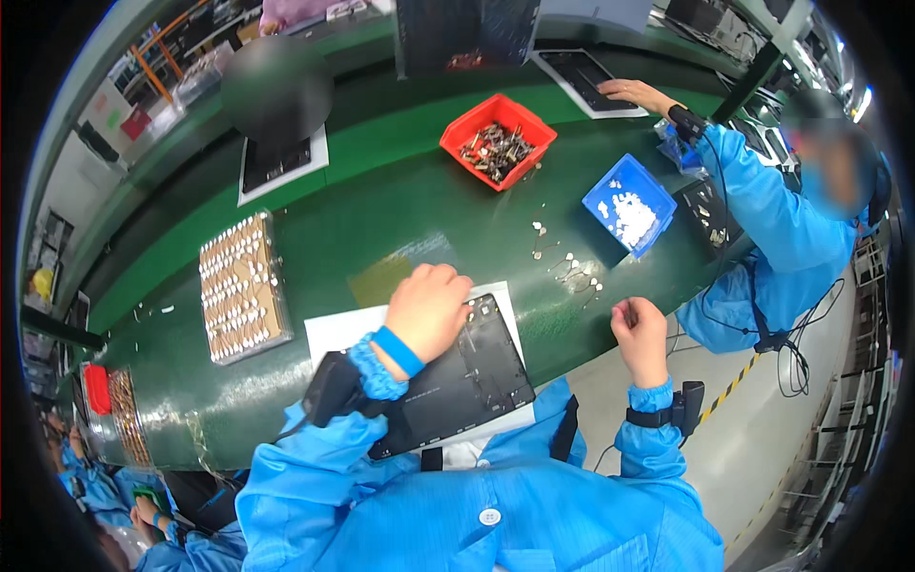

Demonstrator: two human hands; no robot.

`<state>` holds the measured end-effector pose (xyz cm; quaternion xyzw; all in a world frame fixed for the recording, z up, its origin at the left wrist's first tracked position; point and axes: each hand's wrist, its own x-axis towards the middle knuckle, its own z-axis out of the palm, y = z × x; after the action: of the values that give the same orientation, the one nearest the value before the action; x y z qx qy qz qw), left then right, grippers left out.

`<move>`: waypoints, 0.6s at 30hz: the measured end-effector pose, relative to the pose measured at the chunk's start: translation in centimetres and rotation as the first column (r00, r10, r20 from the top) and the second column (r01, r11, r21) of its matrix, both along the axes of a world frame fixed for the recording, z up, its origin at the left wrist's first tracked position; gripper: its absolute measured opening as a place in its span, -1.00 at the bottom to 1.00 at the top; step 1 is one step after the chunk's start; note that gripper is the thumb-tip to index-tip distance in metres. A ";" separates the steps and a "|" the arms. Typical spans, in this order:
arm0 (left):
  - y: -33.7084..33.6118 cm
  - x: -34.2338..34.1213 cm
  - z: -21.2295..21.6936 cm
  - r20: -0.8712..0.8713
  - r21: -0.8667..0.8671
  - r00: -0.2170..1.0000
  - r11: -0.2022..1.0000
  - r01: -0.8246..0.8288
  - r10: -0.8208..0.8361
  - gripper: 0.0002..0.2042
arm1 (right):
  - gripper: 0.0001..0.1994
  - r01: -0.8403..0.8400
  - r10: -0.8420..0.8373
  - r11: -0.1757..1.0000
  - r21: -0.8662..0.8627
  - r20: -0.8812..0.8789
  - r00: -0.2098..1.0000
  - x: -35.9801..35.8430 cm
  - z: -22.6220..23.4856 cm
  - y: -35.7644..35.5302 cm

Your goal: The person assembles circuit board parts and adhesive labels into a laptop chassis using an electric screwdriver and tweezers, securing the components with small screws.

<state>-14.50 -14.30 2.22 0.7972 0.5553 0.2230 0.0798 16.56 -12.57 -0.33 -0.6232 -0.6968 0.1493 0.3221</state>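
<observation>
While the left hand [429, 307] overlapped the black panel [457, 386], grip indeterminable, the right hand [640, 338], curled, contents unclear, had open room near the edge of the green bench [486, 224].

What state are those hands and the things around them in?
Panel: lying flat on white sheet
Red bin: open, holding metallic parts
Blue bin: open, holding white pieces
Brown board: bearing rows of parts
Loose parts: scattered
Left hand: over panel, contact unclear
Right hand: curled, grip unclear

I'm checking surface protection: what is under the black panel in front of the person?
A white sheet sticks out beneath the black panel. What lies under the panel's middle is covered and cannot be seen; the left hand also hides part of the panel.
</observation>
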 end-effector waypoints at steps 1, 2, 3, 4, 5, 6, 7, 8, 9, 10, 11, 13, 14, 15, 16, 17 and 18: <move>-0.8 -0.8 0.4 0.019 -0.015 1.000 1.000 0.003 -0.003 -0.73 | -0.90 -0.010 0.010 1.000 -0.017 0.010 1.000 -0.8 0.6 -0.9; -1.3 -1.5 0.2 0.026 -0.030 1.000 1.000 0.003 -0.003 -0.73 | -0.91 -0.089 0.054 0.988 -0.126 -0.261 0.964 -2.2 1.4 -2.1; -1.7 -2.1 -0.1 0.034 -0.040 0.999 0.999 0.008 -0.007 -0.72 | -0.91 -0.184 0.053 0.961 -0.207 -0.513 0.857 -3.7 2.1 -3.4; -2.1 -2.7 -0.5 0.041 -0.053 0.999 0.999 0.002 0.000 -0.72 | -0.92 -0.266 0.062 0.921 -0.284 -0.567 0.821 -5.3 2.7 -4.7; -2.3 -3.0 -1.1 0.057 -0.015 0.998 1.000 0.007 -0.006 -0.72 | -0.93 -0.341 0.058 0.871 -0.353 -0.616 0.786 -6.6 2.9 -5.9; -2.5 -3.3 -1.6 0.068 0.024 0.998 1.000 0.008 -0.010 -0.72 | -0.93 -0.402 0.159 0.830 -0.386 -0.527 0.835 -7.7 2.5 -6.8; -2.6 -3.4 -1.9 0.077 0.017 0.997 1.000 0.007 -0.009 -0.72 | -0.93 -0.452 0.262 0.785 -0.424 -0.433 0.862 -8.4 2.3 -7.6; -2.7 -3.4 -2.2 0.106 0.061 0.994 0.998 0.003 -0.010 -0.72 | -0.93 -0.449 0.260 0.781 -0.434 -0.428 0.866 -9.0 2.0 -8.2; -2.8 -3.4 -2.6 0.136 0.105 0.991 0.994 -0.003 -0.012 -0.71 | -0.92 -0.500 0.339 0.738 -0.453 -0.392 0.855 -9.5 1.6 -8.8; -2.8 -3.4 -2.7 0.146 0.098 0.989 0.995 -0.005 -0.010 -0.71 | -0.91 -0.547 0.417 0.690 -0.474 -0.357 0.836 -9.9 1.4 -9.2; -2.8 -3.5 -2.7 0.151 0.101 0.988 0.995 -0.003 -0.012 -0.71 | -0.91 -0.543 0.416 0.686 -0.484 -0.351 0.839 -10.2 1.3 -9.4; -2.9 -3.6 -2.9 0.164 0.097 0.986 0.995 -0.008 -0.008 -0.71 | -0.89 -0.551 0.474 0.700 -0.454 -0.283 0.834 -10.7 1.2 -9.8; -2.9 -3.6 -3.0 0.168 0.098 0.986 0.995 -0.006 -0.011 -0.71 | -0.89 -0.550 0.476 0.695 -0.463 -0.278 0.834 -10.8 1.0 -10.0; -2.9 -3.7 -3.1 0.172 0.101 0.985 0.995 -0.003 -0.014 -0.72 | -0.87 -0.543 0.491 0.714 -0.443 -0.237 0.838 -10.9 0.9 -10.1; -2.8 -3.7 -3.2 0.179 0.096 0.984 0.995 -0.007 -0.010 -0.72 | -0.85 -0.537 0.505 0.731 -0.421 -0.195 0.841 -11.0 0.7 -10.3; -2.8 -3.8 -3.4 0.184 0.104 0.983 0.995 -0.007 -0.013 -0.72 | -0.85 -0.536 0.507 0.728 -0.428 -0.191 0.841 -11.2 0.7 -10.4; -2.8 -3.8 -3.5 0.188 0.113 0.982 0.994 -0.006 -0.015 -0.72 | -0.85 -0.529 0.517 0.751 -0.394 -0.147 0.843 -11.3 0.7 -10.5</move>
<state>-18.28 -17.12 -1.25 0.7770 0.5300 0.3283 0.0871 5.25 -23.10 0.39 -0.4553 -0.7895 0.3886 0.1356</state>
